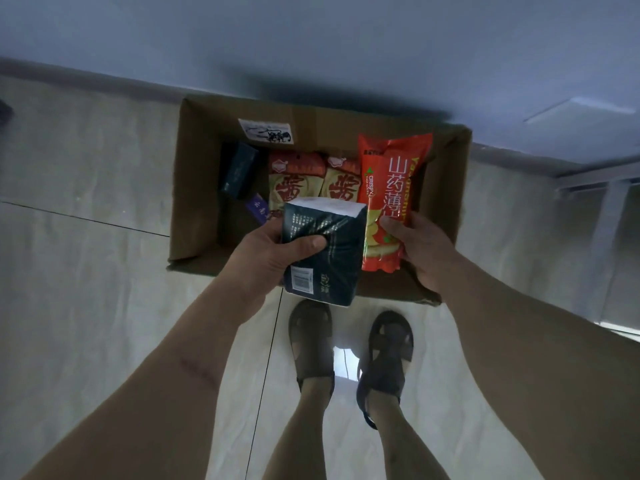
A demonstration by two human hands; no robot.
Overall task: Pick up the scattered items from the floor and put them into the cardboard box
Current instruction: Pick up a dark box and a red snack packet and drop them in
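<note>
Cardboard box [194,188] stood open on the tiled floor [86,271], its far side against the wall [311,36]. A white label with a black scrawl [266,130] was stuck on the box's inner far wall; unreadable.

Orange-red snack bag [391,188] read "CRISPY" in white, with large white Chinese characters 山药薄 running down its front; smaller print under "CRISPY" too fine to read. Right hand [420,252] gripped its lower end, thumb on the front, fingers wrapped behind. The bag was held over the box's right side, near the near edge.

Dark green tissue pack [323,244] carried a white barcode patch near its lower corner and gold characters, blurred. Left hand [268,252] clasped it, thumb pressed across the front face, fingers behind. The pack was held over the box's near edge, about the middle.

Already in the box: two red-and-yellow snack bags [294,181] side by side, each with a large red character; a dark teal pack [239,174] toward the left wall; a small purple packet [256,207] just below it, writing illegible.

Two feet in dark sandals [311,341] stood on the floor just before the box's near edge.
</note>
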